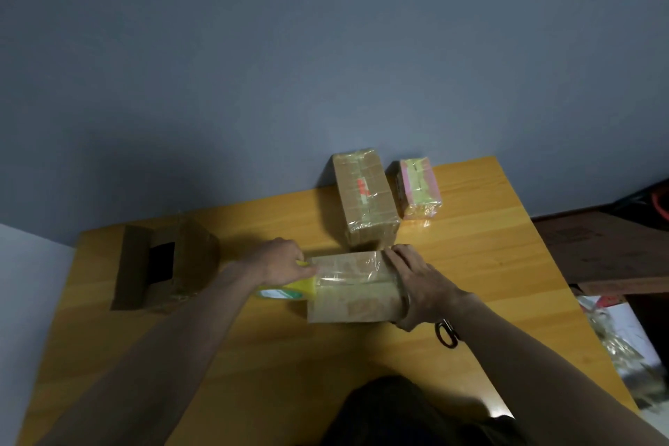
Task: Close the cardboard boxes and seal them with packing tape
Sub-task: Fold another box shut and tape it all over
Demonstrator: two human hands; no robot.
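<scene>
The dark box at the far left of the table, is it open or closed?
Open: the dark box shows raised flaps and a black hollow inside.

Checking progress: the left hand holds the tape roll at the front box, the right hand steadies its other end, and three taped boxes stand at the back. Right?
Not three: the head view shows two taped boxes at the back, a brown one and a pink one. The rest holds.

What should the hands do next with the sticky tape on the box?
Probably the left hand should pull the yellow tape roll further left, down the side of the brown cardboard box. The clear tape strip already spans the top, and the right hand steadies the other end.
</scene>
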